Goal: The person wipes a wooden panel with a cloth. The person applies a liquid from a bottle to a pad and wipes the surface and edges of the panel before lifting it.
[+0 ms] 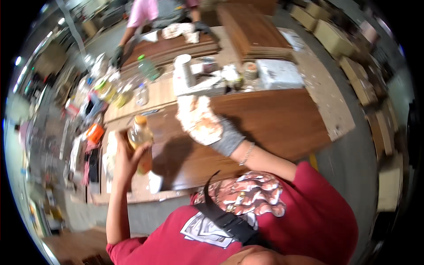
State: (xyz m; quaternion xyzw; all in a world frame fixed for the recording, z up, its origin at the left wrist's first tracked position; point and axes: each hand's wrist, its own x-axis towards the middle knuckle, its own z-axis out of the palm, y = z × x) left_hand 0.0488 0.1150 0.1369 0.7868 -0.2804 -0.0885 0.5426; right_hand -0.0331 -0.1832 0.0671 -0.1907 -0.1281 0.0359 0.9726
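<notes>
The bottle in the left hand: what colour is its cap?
The bottle cap is orange-yellow, best seen in the head view.

Head-worn fisheye — downward over brown board [274, 119]

The wooden panel [282, 119] looks glossy, the bottle [140, 134] smooth plastic, the rag [198, 120] matt cloth.

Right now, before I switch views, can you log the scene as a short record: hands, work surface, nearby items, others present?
Left hand: bare, around a clear plastic bottle with an orange cap
Right hand: grey-gloved, holding a stained white cloth, fingers hidden
Work surface: brown rectangular wooden board
Beyond board: white cylindrical container; white rectangular package
Others: co-worker in pink top, gloved, at stacked brown boards
</notes>
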